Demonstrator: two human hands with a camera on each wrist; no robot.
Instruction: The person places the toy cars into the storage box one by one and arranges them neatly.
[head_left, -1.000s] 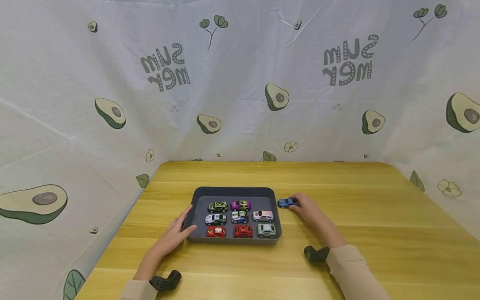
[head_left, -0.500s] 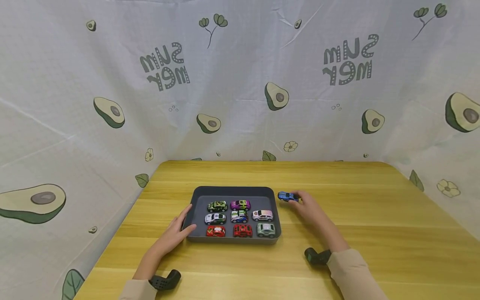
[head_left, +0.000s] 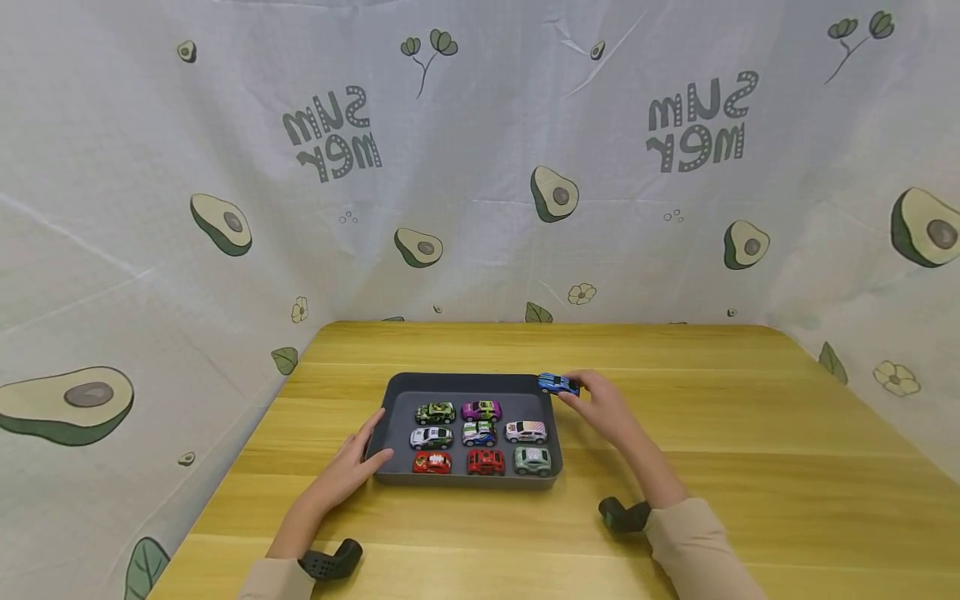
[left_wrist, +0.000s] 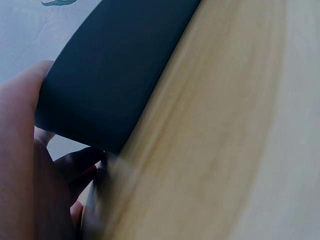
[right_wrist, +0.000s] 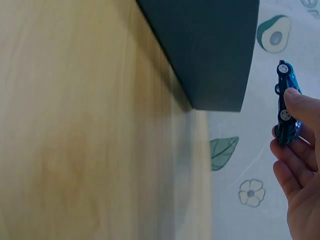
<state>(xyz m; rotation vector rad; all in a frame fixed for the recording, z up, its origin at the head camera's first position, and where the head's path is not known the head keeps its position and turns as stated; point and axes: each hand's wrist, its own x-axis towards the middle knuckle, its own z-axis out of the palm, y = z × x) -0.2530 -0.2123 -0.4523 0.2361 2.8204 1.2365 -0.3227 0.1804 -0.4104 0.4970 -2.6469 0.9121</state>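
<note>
A white avocado-print cloth (head_left: 480, 167) hangs as backdrop behind and to both sides of a wooden tabletop (head_left: 750, 433). On the tabletop sits a dark grey tray (head_left: 465, 382), holding eight toy cars in three rows: green (head_left: 436, 412) and purple (head_left: 482, 410) at the far row; white-green (head_left: 431, 437), a multicoloured one (head_left: 478, 432) and white-pink (head_left: 526, 432) in the middle; two red cars (head_left: 432, 463) (head_left: 486, 462) and a pale green one (head_left: 532, 459) nearest the person. The left hand (head_left: 352, 467) rests against the tray's left wall, fingers relaxed and lightly spread, thumb on the rim. The right hand (head_left: 603, 408) holds a blue toy car (head_left: 558, 383) pinched between thumb and fingers (right_wrist: 300, 102), raised above the tray's far right corner, clear of the tabletop. The right wrist view confirms the car off the surface, just beyond the tray's corner.
</note>
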